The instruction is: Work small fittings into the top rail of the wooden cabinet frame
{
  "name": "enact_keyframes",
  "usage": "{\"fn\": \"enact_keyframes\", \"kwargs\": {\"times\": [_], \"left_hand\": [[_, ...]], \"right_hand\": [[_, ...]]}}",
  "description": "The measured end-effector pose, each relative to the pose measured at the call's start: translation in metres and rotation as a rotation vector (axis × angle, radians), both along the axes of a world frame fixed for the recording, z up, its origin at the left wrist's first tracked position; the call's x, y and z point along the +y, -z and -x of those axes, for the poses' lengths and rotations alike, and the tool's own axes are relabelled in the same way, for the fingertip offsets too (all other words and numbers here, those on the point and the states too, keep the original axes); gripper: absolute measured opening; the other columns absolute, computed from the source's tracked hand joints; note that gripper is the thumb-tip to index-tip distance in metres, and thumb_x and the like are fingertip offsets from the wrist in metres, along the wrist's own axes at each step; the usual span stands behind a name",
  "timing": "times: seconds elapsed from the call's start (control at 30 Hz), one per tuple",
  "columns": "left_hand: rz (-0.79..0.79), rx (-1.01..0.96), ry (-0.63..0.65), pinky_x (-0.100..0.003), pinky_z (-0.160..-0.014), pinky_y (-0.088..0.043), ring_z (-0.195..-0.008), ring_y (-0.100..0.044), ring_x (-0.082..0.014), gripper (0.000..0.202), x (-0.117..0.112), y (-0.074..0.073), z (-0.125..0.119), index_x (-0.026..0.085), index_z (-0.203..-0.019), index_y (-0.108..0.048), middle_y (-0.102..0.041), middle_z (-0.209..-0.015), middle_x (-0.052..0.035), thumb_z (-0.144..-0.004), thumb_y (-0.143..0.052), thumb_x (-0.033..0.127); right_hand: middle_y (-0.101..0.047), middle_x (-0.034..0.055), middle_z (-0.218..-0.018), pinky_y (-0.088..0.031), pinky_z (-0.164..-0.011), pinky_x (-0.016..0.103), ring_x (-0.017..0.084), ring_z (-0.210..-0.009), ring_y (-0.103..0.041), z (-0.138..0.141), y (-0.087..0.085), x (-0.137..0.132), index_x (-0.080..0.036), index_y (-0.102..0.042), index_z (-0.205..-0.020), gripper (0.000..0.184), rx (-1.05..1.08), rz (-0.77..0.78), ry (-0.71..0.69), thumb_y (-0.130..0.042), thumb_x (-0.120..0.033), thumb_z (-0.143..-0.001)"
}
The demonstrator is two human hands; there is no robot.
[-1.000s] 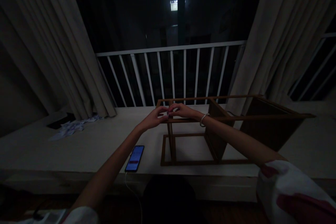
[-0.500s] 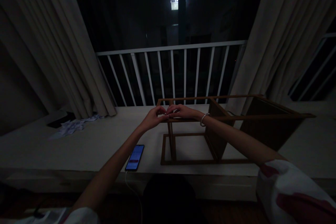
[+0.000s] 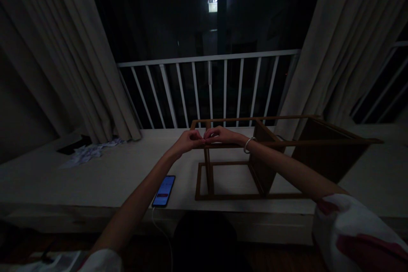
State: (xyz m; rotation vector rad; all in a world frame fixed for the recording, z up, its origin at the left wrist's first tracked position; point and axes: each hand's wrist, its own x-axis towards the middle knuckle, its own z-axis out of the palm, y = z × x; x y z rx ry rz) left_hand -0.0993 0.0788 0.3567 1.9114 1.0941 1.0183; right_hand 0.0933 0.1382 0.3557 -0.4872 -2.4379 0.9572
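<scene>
A brown wooden rack point(image 3: 236, 196) with shelf panels lies on its side on a white ledge point(image 3: 134, 170). My left hand point(image 3: 188, 141) is at the near upper rail by the rack's left end, its thumb and fingertips pinched together. My right hand point(image 3: 221, 135), with a bangle at the wrist, meets it there, fingers curled and pinched at the same spot. The fingertips of both hands almost touch just above the rail. Whatever lies between them is too small and dark to make out.
A lit phone point(image 3: 164, 191) with a white cable point(image 3: 162, 230) lies near the ledge's front edge. Crumpled papers point(image 3: 87, 153) are at the far left. White railing point(image 3: 208, 58) and curtains point(image 3: 73, 51) stand behind, before a dark window.
Both hands stay at the same place on the rail. The left fingers have drawn closer together, and the fingertips have shifted slightly. The rack and phone have not moved.
</scene>
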Motion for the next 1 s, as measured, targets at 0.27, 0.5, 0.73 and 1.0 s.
{"fn": "enact_keyframes", "kwargs": {"times": [0.27,0.5,0.73,1.0], "left_hand": [[0.074,-0.02,-0.004,-0.019,-0.052,-0.032,-0.056,-0.047,-0.0076,0.026,0.0032,-0.0008,0.0013,0.011,-0.066,-0.054,-0.054,-0.06,0.0013,-0.062,-0.062,0.036],[0.101,0.004,-0.008,-0.019,-0.049,-0.029,-0.053,-0.042,-0.0065,0.029,0.0032,-0.0006,0.0014,0.011,-0.066,-0.054,-0.05,-0.058,0.002,-0.063,-0.061,0.039],[0.095,-0.006,0.01,-0.018,-0.047,-0.025,-0.051,-0.038,-0.0056,0.031,0.0015,-0.0021,0.0001,0.011,-0.062,-0.052,-0.045,-0.054,0.0033,-0.065,-0.059,0.041],[0.068,-0.007,-0.057,-0.019,-0.05,-0.03,-0.057,-0.045,-0.0076,0.033,0.005,-0.0007,-0.0028,0.012,-0.071,-0.053,-0.052,-0.063,0.001,-0.06,-0.063,0.042]], "right_hand": [[-0.062,0.0036,-0.085,-0.042,-0.075,0.024,0.013,-0.08,-0.056,0.001,-0.0046,-0.007,-0.012,-0.064,-0.086,0.034,-0.004,0.013,0.007,-0.062,-0.038,-0.065],[-0.062,0.0042,-0.083,-0.041,-0.074,0.023,0.012,-0.079,-0.055,0.0018,-0.0065,-0.0103,-0.011,-0.065,-0.085,0.035,-0.01,-0.044,0.032,-0.059,-0.04,-0.067],[-0.062,0.0038,-0.083,-0.041,-0.074,0.023,0.012,-0.078,-0.055,0.0019,-0.0036,-0.0078,-0.011,-0.065,-0.087,0.034,-0.024,-0.068,0.023,-0.058,-0.039,-0.069],[-0.063,0.0037,-0.085,-0.042,-0.074,0.023,0.012,-0.08,-0.055,0.0032,-0.0058,-0.0104,-0.012,-0.064,-0.089,0.036,-0.031,-0.037,0.053,-0.059,-0.04,-0.067]]}}
